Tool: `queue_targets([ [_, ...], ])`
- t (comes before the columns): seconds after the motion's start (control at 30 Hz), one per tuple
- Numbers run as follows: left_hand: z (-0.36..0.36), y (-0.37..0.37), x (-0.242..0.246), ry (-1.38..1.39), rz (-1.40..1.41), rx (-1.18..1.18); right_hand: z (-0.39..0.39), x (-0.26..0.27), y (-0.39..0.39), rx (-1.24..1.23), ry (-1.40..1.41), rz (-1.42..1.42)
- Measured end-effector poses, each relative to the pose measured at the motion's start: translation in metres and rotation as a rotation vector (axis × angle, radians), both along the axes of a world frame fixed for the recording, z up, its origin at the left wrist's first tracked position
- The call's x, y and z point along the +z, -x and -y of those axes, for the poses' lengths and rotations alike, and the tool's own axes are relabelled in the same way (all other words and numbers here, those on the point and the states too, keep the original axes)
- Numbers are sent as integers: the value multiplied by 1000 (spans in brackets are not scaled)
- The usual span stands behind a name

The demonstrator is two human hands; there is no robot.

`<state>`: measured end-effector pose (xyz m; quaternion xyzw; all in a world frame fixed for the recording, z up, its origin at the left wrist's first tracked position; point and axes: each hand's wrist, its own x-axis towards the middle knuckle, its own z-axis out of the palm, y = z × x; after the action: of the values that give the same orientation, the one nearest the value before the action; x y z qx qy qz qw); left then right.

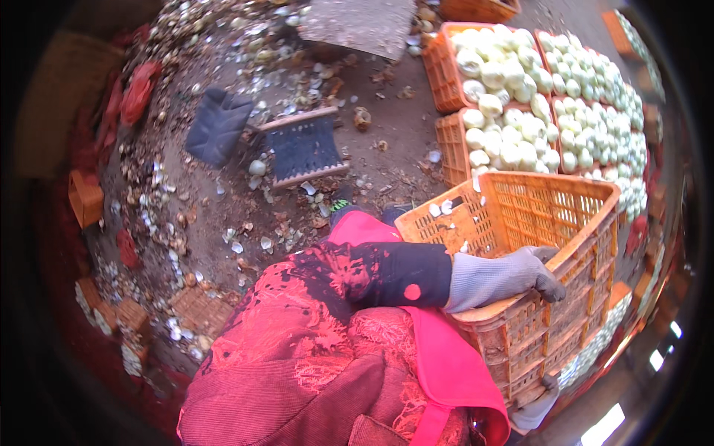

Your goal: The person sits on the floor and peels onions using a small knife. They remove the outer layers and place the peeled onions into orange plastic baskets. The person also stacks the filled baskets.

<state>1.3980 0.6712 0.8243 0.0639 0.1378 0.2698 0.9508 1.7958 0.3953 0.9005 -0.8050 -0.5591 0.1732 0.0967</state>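
An orange slatted plastic crate (558, 312) is held tilted against my right side, with a few white onion skins inside. My left hand (507, 276), in a grey-white knitted work glove, reaches across my body and grips the crate's near rim. Lower down, my right hand (535, 404), gloved too, is at the crate's lower edge, partly hidden by the crate and by my pink apron (457, 362). Just past the crate stand orange crates heaped with peeled onions (513, 136).
A low stool with a dark woven seat (304, 146) and a dark cushion (217, 127) lie among onion skins on the dirt floor. A flat board (360, 25) is at the top. Red mesh sacks (139, 92) and a small orange crate (85, 199) lie at the left.
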Motion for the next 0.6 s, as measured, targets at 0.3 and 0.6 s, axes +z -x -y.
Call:
queue_targets([
  [0.3,116,225,22,-696,-681,563,-258,-58,266,-337,92,-1082],
  [0.6,319,356,4,98,-1172,1357,-267,-192,585,426,607,-1216],
])
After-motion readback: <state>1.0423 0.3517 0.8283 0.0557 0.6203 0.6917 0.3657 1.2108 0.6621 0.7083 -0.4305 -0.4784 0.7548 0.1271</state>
